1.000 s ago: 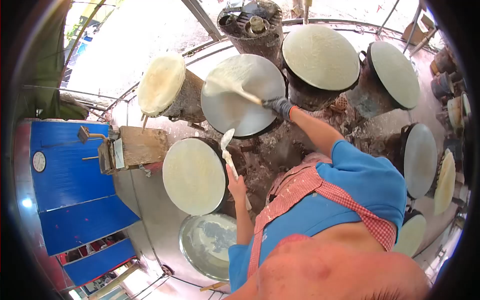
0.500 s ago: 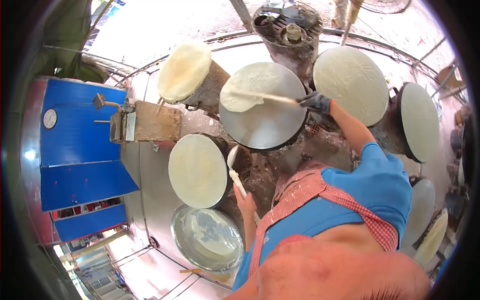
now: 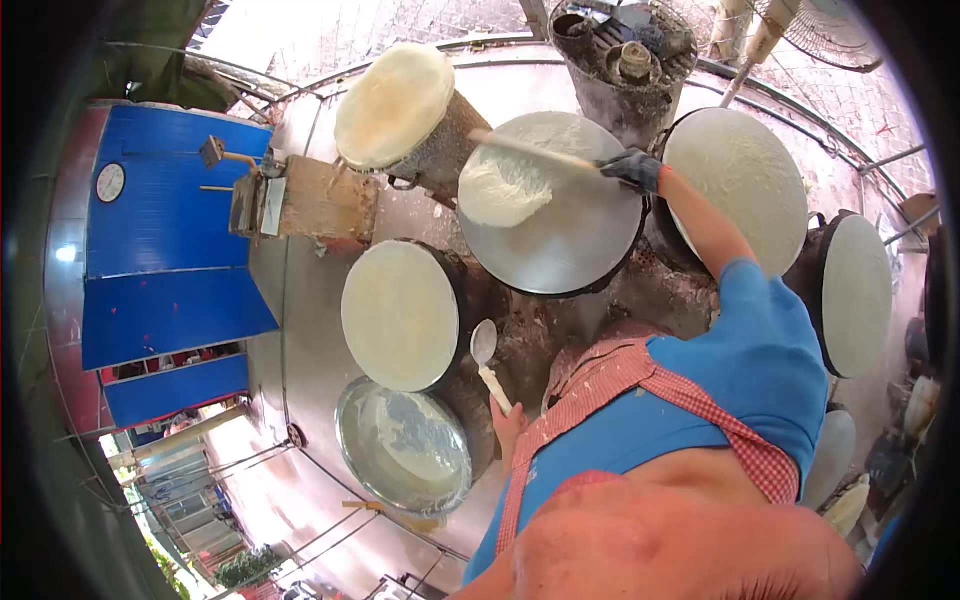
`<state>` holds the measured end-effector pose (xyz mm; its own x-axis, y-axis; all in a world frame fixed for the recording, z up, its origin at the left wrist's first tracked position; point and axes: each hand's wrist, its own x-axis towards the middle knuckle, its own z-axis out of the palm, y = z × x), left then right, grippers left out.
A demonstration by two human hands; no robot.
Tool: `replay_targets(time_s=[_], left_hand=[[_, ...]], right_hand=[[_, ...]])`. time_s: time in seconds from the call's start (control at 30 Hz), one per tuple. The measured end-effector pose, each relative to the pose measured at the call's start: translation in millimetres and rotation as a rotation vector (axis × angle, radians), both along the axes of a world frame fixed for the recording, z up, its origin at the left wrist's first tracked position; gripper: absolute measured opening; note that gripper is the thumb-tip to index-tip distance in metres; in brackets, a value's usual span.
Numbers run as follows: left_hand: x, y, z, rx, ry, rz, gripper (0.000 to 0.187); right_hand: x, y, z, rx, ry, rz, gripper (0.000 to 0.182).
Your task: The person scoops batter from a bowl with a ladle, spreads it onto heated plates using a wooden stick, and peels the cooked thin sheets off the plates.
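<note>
My right hand point(image 3: 632, 170), in a dark glove, is closed round the end of a long flat wooden stick point(image 3: 535, 150). The stick lies across pale batter point(image 3: 510, 185) on the upper left part of a round griddle point(image 3: 560, 250); bare metal shows over the rest. Lower down, my left hand point(image 3: 510, 422) is bare and grips the batter-smeared handle of a ladle point(image 3: 484, 343). The ladle's bowl is just right of another griddle covered with a pale round sheet point(image 3: 400, 315). Below that griddle stands a wide metal basin point(image 3: 345, 440) with whitish batter inside.
More round griddles with pale sheets stand at the upper left point(image 3: 393, 105), upper right point(image 3: 735, 180) and far right point(image 3: 857, 297). A sooty drum stove point(image 3: 630, 90) is at the top. A wooden block point(image 3: 325, 200) and a blue panel point(image 3: 165, 220) are at left.
The stick has swung upward at its far end across the batter, which has changed shape. The ladle's bowl has moved down and right relative to the griddle. The whole view has shifted slightly.
</note>
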<state>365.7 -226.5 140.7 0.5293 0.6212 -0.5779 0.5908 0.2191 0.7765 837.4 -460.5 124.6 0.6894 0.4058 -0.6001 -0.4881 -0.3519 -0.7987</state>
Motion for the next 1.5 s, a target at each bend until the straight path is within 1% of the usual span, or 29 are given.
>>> replay_targets(time_s=[0.07, 0.17, 0.27, 0.33, 0.37, 0.43, 0.5, 0.53, 0.67, 0.73, 0.77, 0.8, 0.83, 0.87, 0.9, 0.93, 0.97, 1.0, 1.07, 1.13, 1.2, 1.23, 1.27, 1.3, 1.33, 1.37, 1.4, 1.43, 1.5], left_hand=[[-3, 2, -10, -0.074, -0.004, 0.034, 0.063], [-2, -6, -2, -0.005, 0.088, 0.045, 0.061], [-10, -6, 1, 0.026, 0.078, 0.003, 0.060], [-22, -5, 4, 0.020, 0.087, -0.004, 0.060], [-31, -3, -3, -0.034, 0.077, 0.033, 0.059], [-37, -2, -10, -0.086, 0.078, 0.074, 0.058], [-43, -2, -15, -0.014, 0.076, 0.025, 0.055], [-56, -1, -36, -0.117, -0.003, 0.134, 0.059], [-63, -6, -43, -0.281, -0.075, 0.327, 0.063], [-70, -9, -44, -0.255, -0.066, 0.325, 0.063], [-74, -9, -43, -0.232, -0.050, 0.307, 0.063], [-87, -6, -59, -0.235, -0.038, 0.297, 0.063], [-108, -1, -87, -0.323, -0.071, 0.344, 0.063], [-112, 0, -85, -0.365, -0.074, 0.367, 0.063], [-117, 1, -85, -0.407, -0.077, 0.392, 0.063], [-99, -6, -58, -0.363, 0.000, 0.373, 0.064], [-85, -16, -47, -0.331, 0.065, 0.363, 0.065], [-90, -18, -51, -0.365, 0.024, 0.338, 0.060], [-92, -27, -49, -0.366, 0.059, 0.396, 0.056], [-84, -29, -49, -0.352, 0.059, 0.437, 0.053], [-90, -32, -39, -0.318, 0.136, 0.380, 0.048], [-93, -32, -39, -0.320, 0.136, 0.368, 0.048], [-99, -33, -40, -0.356, 0.073, 0.389, 0.048], [-105, -33, -42, -0.392, 0.007, 0.407, 0.048], [-119, -30, -61, -0.394, 0.002, 0.388, 0.048], [-148, -22, -93, -0.421, -0.019, 0.388, 0.049], [-168, -13, -107, -0.451, -0.034, 0.390, 0.050], [-174, -9, -105, -0.463, -0.029, 0.375, 0.050], [-182, 6, -102, -0.185, -0.054, 0.090, 0.052]], right_hand=[[-12, 19, 11, -0.075, 0.043, 0.262, 0.021], [-32, -10, -7, 0.022, 0.072, 0.365, 0.021], [-5, -26, 7, 0.052, 0.056, 0.407, 0.023], [20, 7, 1, 0.142, 0.112, 0.099, 0.019], [30, 23, 7, -0.033, -0.075, 0.166, 0.017], [43, 30, -25, 0.413, -0.630, 0.468, 0.017], [36, 36, -37, -0.029, -0.060, 0.567, 0.019], [31, 33, -31, -0.031, -0.055, 0.581, 0.019], [21, -11, 14, 0.141, -0.140, 0.591, 0.018], [29, 5, 15, 0.069, -0.177, 0.537, 0.015], [48, 27, 6, -0.054, -0.193, 0.484, 0.013], [75, 54, -48, 0.112, -0.410, 0.529, 0.012], [82, 62, -67, 0.195, -0.513, 0.544, 0.012], [82, 73, -66, 0.276, -0.617, 0.557, 0.012], [85, 69, -62, 0.247, -0.246, 0.592, 0.011], [81, 56, -72, 0.326, -0.581, 0.807, 0.012], [77, 42, -82, 0.390, -1.037, 0.949, 0.012], [72, 29, -93, 0.476, -1.441, 0.956, 0.013], [69, 2, -76, 0.245, -0.971, 0.922, 0.013], [85, -11, -35, 0.005, -0.553, 0.845, 0.013], [84, -22, -17, -0.228, -0.118, 0.707, 0.014], [91, -3, -40, -0.137, -0.231, 0.677, 0.016], [79, 38, -22, -0.048, -0.345, 0.643, 0.019], [67, 58, 6, -0.142, -0.201, 0.690, 0.025], [64, 73, -11, -0.167, -0.380, 0.788, 0.015], [72, 67, -54, -0.169, -0.378, 0.766, 0.015], [85, 51, -108, 0.196, -0.463, 0.862, 0.013], [78, 21, -82, 0.024, -0.362, 0.916, 0.010], [57, -37, -18, -0.338, -0.171, 1.059, 0.011]])
